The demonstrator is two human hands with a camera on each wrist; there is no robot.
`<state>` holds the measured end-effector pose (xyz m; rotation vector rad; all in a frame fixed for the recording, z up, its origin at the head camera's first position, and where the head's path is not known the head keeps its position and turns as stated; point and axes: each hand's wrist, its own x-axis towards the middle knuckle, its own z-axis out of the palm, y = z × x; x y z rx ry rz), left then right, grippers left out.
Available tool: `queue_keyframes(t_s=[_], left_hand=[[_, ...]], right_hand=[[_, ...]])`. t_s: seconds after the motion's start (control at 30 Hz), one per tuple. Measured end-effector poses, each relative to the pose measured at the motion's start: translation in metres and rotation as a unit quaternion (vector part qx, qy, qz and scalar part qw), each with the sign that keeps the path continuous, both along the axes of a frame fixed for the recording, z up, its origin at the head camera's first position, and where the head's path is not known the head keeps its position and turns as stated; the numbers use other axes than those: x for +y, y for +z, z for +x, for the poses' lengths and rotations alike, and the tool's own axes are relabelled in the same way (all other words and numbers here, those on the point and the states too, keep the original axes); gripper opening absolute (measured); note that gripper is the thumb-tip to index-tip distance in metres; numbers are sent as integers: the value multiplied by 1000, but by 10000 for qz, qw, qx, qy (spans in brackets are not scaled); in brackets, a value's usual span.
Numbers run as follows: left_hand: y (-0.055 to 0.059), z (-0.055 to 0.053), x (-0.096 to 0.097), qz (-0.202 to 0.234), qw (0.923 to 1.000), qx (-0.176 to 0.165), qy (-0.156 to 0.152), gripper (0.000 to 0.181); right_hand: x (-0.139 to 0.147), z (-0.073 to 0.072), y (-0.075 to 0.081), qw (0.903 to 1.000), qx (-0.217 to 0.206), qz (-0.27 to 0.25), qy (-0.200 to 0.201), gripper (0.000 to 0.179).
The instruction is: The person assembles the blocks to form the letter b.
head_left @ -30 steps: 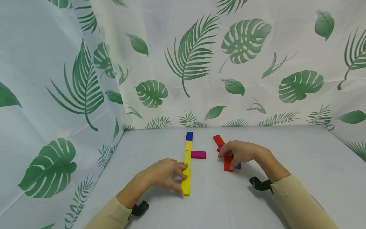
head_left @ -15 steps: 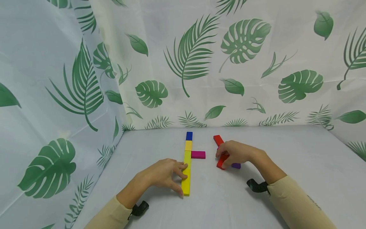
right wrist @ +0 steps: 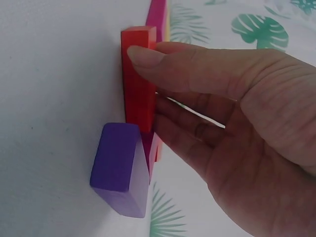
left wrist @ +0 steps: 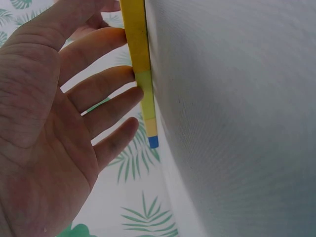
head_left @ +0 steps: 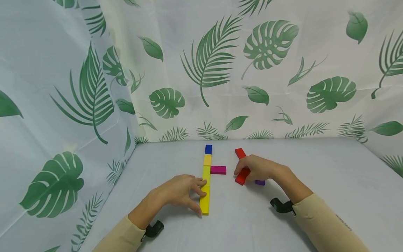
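My right hand (head_left: pixel 259 167) pinches a red block (head_left: pixel 241 176) between thumb and fingers; in the right wrist view the thumb lies on the red block's near face. Beside it a purple block (right wrist: pixel 117 158) rests on the table, with a magenta block (right wrist: pixel 150 163) partly hidden behind. Another red block (head_left: pixel 240 153) lies just beyond my right hand. My left hand (head_left: pixel 177 190) has its fingers extended, fingertips touching the left side of a straight row of yellow blocks (head_left: pixel 205 204). That row ends in a blue block (head_left: pixel 208 149) at its far end.
A magenta block (head_left: pixel 218 170) sticks out rightward from the row, between it and my right hand. The pale table (head_left: pixel 233 224) meets a leaf-patterned curtain (head_left: pixel 220 70) at the back, with more curtain on both sides.
My right hand has slid the red block leftward and turned it so it slants, away from the purple block. My left hand and the yellow row stay put.
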<state>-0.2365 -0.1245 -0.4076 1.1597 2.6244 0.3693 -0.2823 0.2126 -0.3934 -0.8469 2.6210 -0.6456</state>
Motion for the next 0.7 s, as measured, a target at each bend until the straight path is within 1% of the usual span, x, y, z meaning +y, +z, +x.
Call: queue_keyframes(t_s=[0.17, 0.37, 0.7], left_hand=[[1, 0, 0, 25, 10000, 6, -26, 68], [-1, -1, 0, 17, 10000, 38, -22, 68], [-1, 0, 0, 45, 10000, 7, 8, 66]], right_hand=[[0, -1, -1, 9999, 76, -87, 71, 36], [-1, 0, -1, 9998, 127, -67, 167, 33], [-4, 1, -2, 9999, 49, -62, 96, 29]])
